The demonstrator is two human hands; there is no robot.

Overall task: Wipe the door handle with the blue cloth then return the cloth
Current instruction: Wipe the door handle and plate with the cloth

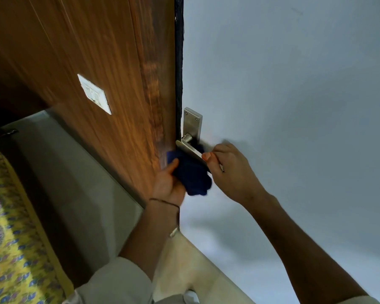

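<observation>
Door handle [190,150], a brushed-metal lever on a tall backplate [192,123], sits at the edge of a pale grey door [294,84], right beside a dark wood-grain panel [86,62]. Both bare hands are on it. The left hand [168,183] is closed around a bunched blue cloth [193,174], thumb on top, pressing the wad up against the underside of the lever near its pivot end. Most of the cloth hangs below and just to the right of that grip, between the two hands. The right hand [228,170] pinches the lever's free end, thumb on the near face and fingers curled behind it, holding the lever steady. The cloth touches the right hand's knuckles or lies just beside them; the blur makes it hard to tell which.

The wiping appears to be under way, with the cloth not yet returned.

Several things could go wrong from here. The cloth is a loose clump held mainly by thumb and palm, so a quick stroke could pull it out of the grip and drop it to the tiled floor [92,172] below. The right hand covers the lever's tip, so that part would stay unwiped unless the pinch shifts. Pressing down on the lever could release the latch and let the door swing, dragging the handle away from both grips. The backplate above the cloth could also be missed.
</observation>
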